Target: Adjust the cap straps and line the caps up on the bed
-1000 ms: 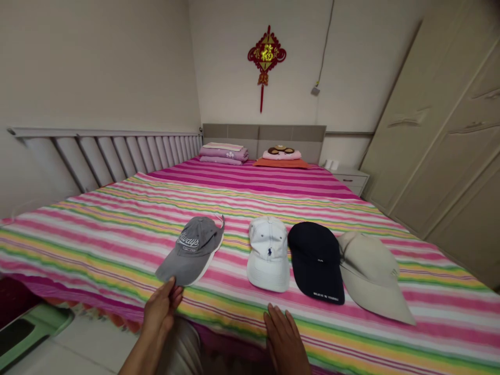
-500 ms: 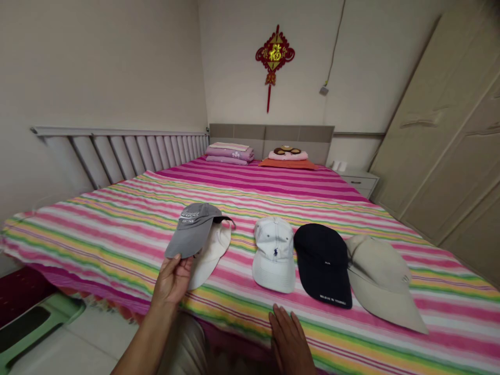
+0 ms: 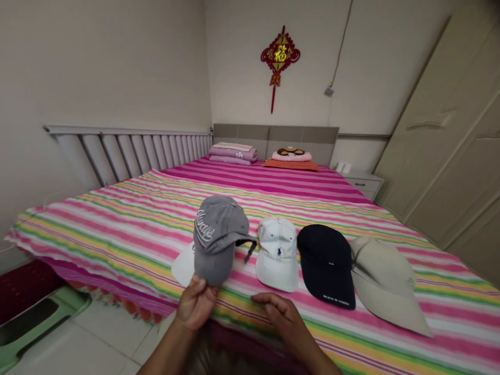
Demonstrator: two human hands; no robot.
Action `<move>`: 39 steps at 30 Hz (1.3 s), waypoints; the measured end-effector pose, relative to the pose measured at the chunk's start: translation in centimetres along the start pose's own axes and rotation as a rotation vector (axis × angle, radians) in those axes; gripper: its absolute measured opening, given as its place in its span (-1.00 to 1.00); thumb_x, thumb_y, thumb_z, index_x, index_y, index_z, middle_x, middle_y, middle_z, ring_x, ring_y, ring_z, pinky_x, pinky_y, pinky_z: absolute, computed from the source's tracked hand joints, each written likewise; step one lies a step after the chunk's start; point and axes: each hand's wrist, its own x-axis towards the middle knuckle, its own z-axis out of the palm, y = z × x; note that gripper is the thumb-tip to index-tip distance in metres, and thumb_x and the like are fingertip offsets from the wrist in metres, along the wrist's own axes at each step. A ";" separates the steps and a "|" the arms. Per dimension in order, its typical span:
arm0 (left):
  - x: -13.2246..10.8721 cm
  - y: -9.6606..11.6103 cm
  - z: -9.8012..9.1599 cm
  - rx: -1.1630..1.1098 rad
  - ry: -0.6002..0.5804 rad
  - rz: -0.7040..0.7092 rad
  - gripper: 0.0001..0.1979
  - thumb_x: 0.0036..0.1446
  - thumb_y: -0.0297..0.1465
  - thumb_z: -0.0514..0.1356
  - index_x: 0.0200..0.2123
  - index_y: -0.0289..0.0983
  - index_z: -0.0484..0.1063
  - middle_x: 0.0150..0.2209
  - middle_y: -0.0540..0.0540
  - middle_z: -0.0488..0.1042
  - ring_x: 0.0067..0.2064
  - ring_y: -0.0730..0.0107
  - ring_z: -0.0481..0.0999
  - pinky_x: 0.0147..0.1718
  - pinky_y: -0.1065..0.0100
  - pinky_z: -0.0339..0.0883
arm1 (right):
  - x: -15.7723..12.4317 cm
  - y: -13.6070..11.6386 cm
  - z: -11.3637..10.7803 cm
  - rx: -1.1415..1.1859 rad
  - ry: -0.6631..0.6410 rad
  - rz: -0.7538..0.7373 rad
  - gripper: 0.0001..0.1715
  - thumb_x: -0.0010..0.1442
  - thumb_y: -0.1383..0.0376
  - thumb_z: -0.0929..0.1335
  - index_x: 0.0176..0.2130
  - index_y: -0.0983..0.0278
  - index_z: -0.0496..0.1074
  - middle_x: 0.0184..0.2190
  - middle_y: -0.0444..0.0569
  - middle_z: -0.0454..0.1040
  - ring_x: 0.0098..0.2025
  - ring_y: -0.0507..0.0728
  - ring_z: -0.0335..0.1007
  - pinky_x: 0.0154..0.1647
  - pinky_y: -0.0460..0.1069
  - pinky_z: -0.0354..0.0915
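Observation:
My left hand (image 3: 196, 306) pinches the brim of a grey baseball cap (image 3: 217, 237) and holds it up above the near edge of the bed. A white cap (image 3: 182, 265) lies on the bed under it, mostly hidden. My right hand (image 3: 278, 314) hovers just right of the grey cap's brim, fingers loosely curled toward it, holding nothing. To the right a row lies on the striped bedspread (image 3: 117, 219): a white cap with a small logo (image 3: 278, 253), a dark navy cap (image 3: 327, 263) and a beige brimmed hat (image 3: 386, 284).
The bed reaches back to a headboard with folded pink bedding (image 3: 233, 153) and a pillow (image 3: 291, 157). A slatted rail (image 3: 128, 151) runs along the left wall. A wardrobe (image 3: 453, 140) stands at the right, a green stool (image 3: 35, 323) on the floor at the left.
My left hand has lifted the grey cap by its brim off the white cap and swung it rightward. My right hand has risen off the bed's edge and moved toward the cap.

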 end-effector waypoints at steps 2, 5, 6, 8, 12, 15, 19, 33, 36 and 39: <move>-1.1 -1.8 -0.6 0.041 -0.074 -0.086 -0.45 -0.33 -0.58 0.15 -0.15 -0.12 0.33 -0.21 0.00 0.51 -0.04 0.23 0.40 -0.15 0.31 0.33 | 1.1 -2.4 0.4 0.305 -0.042 -0.036 -0.40 0.03 -0.08 0.24 -0.11 0.27 0.38 -0.07 0.10 0.41 0.01 0.24 0.26 0.03 0.14 0.13; -2.8 -4.1 -1.7 0.081 -0.195 -0.204 -0.44 -0.44 -0.57 0.24 -0.22 -0.15 0.37 -0.26 -0.02 0.53 -0.06 0.14 0.41 -0.05 0.20 0.26 | 2.3 -5.3 1.2 0.691 -0.062 -0.021 -0.29 -0.02 -0.16 0.22 -0.08 0.27 0.35 -0.10 0.12 0.42 0.01 0.24 0.26 0.02 0.15 0.14; -3.3 -4.7 -2.0 0.099 -0.221 -0.248 -0.45 -0.46 -0.58 0.26 -0.25 -0.16 0.39 -0.28 -0.03 0.53 -0.08 0.11 0.42 -0.07 0.18 0.26 | 2.4 -6.0 1.4 0.791 -0.036 0.019 -0.31 -0.03 -0.17 0.20 -0.11 0.26 0.37 -0.15 0.10 0.46 -0.02 0.24 0.29 -0.01 0.15 0.17; -4.3 -5.5 -2.6 0.156 -0.249 -0.335 -0.47 -0.48 -0.60 0.26 -0.27 -0.19 0.41 -0.29 -0.06 0.53 -0.11 0.07 0.44 -0.12 0.15 0.30 | 2.5 -7.1 1.6 0.930 0.039 0.118 -0.40 -0.01 -0.13 0.22 -0.19 0.25 0.40 -0.25 0.06 0.51 -0.08 0.23 0.35 -0.07 0.16 0.22; -5.6 -6.2 -3.8 0.242 -0.272 -0.425 -0.44 -0.47 -0.62 0.26 -0.24 -0.22 0.41 -0.28 -0.13 0.53 -0.15 0.02 0.45 -0.20 0.13 0.32 | 1.9 -8.1 1.3 1.069 0.160 0.266 -0.70 -0.05 0.19 0.37 -0.26 0.24 0.43 -0.36 -0.03 0.55 -0.16 0.22 0.41 -0.11 0.15 0.26; -5.7 -6.2 -4.9 0.157 -0.335 -0.458 -0.51 -0.41 -0.55 0.29 -0.25 -0.25 0.43 -0.28 -0.16 0.53 -0.13 0.04 0.45 -0.15 0.14 0.28 | 1.1 -8.4 0.7 1.116 0.218 0.246 -0.73 -0.06 0.25 0.40 -0.27 0.22 0.43 -0.33 -0.06 0.55 -0.17 0.20 0.42 -0.12 0.12 0.27; -4.4 -6.1 -5.8 0.019 -0.288 -0.504 -0.74 -0.25 -0.34 0.30 -0.37 -0.26 0.47 -0.33 -0.12 0.54 -0.13 0.17 0.46 -0.07 0.23 0.24 | 0.0 -8.6 0.2 1.081 0.199 0.200 -0.72 -0.05 0.20 0.40 -0.27 0.20 0.43 -0.31 -0.04 0.54 -0.17 0.20 0.42 -0.12 0.12 0.28; -0.5 -3.7 0.3 0.047 -0.533 -0.439 -0.57 -0.20 -0.22 0.28 -0.26 -0.38 0.42 -0.28 -0.23 0.51 -0.09 0.04 0.42 -0.06 0.09 0.21 | -1.5 -7.5 -2.1 0.908 0.376 0.184 -0.59 -0.13 0.15 0.44 -0.22 0.22 0.45 -0.34 0.00 0.55 -0.14 0.26 0.40 -0.08 0.16 0.26; -0.6 -3.1 1.9 0.056 -0.697 -0.436 -0.55 -0.19 -0.30 0.29 -0.20 -0.41 0.41 -0.24 -0.26 0.50 -0.08 0.04 0.41 -0.05 0.12 0.19 | -1.9 -6.6 -3.0 0.891 0.423 0.186 -0.57 -0.14 0.12 0.44 -0.24 0.22 0.46 -0.32 0.00 0.55 -0.13 0.26 0.39 -0.08 0.14 0.26; -0.8 -2.9 3.0 0.055 -0.734 -0.445 -0.59 -0.17 -0.37 0.27 -0.18 -0.38 0.40 -0.24 -0.23 0.50 -0.10 0.08 0.43 -0.07 0.16 0.21 | -2.7 -5.0 -3.7 0.869 0.440 0.200 -0.60 -0.13 0.07 0.42 -0.26 0.20 0.47 -0.32 -0.02 0.55 -0.10 0.25 0.37 -0.11 0.12 0.28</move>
